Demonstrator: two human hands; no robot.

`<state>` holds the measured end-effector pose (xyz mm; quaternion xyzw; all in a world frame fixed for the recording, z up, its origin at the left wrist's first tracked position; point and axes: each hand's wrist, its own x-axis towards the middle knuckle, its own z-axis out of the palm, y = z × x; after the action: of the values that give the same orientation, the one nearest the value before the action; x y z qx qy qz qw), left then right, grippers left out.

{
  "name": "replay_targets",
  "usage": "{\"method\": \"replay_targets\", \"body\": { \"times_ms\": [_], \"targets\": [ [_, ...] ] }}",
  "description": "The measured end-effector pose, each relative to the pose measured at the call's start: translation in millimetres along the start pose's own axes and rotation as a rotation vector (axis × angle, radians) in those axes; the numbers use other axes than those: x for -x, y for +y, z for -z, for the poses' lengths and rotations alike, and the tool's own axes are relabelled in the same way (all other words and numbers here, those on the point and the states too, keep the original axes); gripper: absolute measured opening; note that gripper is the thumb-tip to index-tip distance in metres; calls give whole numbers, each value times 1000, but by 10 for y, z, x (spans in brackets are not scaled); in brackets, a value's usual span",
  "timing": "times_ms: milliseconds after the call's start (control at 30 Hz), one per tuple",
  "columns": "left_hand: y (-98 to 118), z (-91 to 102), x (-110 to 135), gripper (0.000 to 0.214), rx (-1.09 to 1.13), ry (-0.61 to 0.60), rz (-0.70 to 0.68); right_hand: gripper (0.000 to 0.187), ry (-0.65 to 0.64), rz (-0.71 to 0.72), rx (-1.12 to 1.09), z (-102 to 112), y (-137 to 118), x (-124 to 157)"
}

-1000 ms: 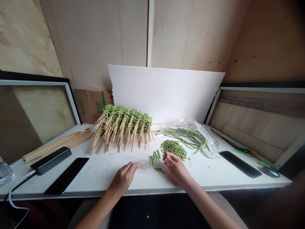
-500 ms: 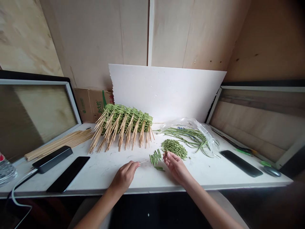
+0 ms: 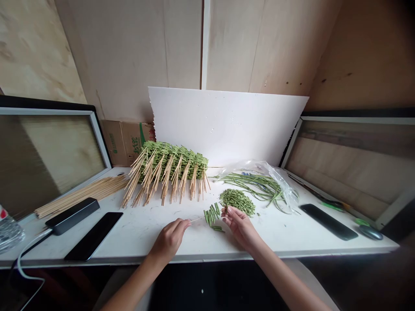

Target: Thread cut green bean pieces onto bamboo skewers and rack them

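My left hand (image 3: 171, 236) is closed on the bare end of a bamboo skewer (image 3: 196, 219). Several short green bean pieces (image 3: 212, 214) are threaded across the skewer's other part. At its tip, my right hand (image 3: 238, 222) pinches a bean piece (image 3: 225, 209) between thumb and fingers. Below the skewer a few cut pieces (image 3: 218, 228) lie on the white table. Just behind my right hand is a heap of cut bean pieces (image 3: 238, 201). Further back lie long uncut green beans (image 3: 256, 183), partly under a clear plastic bag (image 3: 287, 190).
A stack of filled skewers (image 3: 175, 162) stands at the back left, bare ends toward me. Loose bamboo skewers (image 3: 84, 194), a black box with a cable (image 3: 73, 216) and a phone (image 3: 94, 236) lie left. Right are a dark slab (image 3: 328, 221) and a mouse (image 3: 370, 232). Behind stands a white foam board (image 3: 227, 125).
Both hands hold nearly the same place and grip. The right fingers have shifted only very slightly at the skewer's tip; the view has moved a touch.
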<state>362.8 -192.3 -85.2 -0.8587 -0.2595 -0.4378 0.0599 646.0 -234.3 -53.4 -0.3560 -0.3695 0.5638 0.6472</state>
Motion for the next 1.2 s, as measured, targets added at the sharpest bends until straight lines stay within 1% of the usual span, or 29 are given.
{"method": "replay_targets", "body": {
  "times_ms": [333, 567, 733, 867, 967, 1067, 1200],
  "targets": [
    [-7, 12, -13, 21, 2, 2, -35, 26, 75, 38, 152, -19, -46, 2],
    [-10, 20, -12, 23, 15, -8, -45, 26, 90, 90, 222, 33, -25, -19],
    [-3, 27, -19, 22, 34, -16, -36, 24, 77, 97, 253, 42, -18, -15],
    [6, 42, -22, 22, 27, -11, -59, 24, 70, 116, 295, 47, 4, 3],
    [8, 45, -19, 23, 20, -4, -74, 25, 94, 143, 327, 53, 18, 14],
    [0, 31, -10, 23, 26, -4, -65, 27, 110, 140, 314, 27, -2, 29],
    [-5, 15, -3, 21, 43, 3, -24, 29, 74, 78, 176, -53, -65, 57]
  ]
}}
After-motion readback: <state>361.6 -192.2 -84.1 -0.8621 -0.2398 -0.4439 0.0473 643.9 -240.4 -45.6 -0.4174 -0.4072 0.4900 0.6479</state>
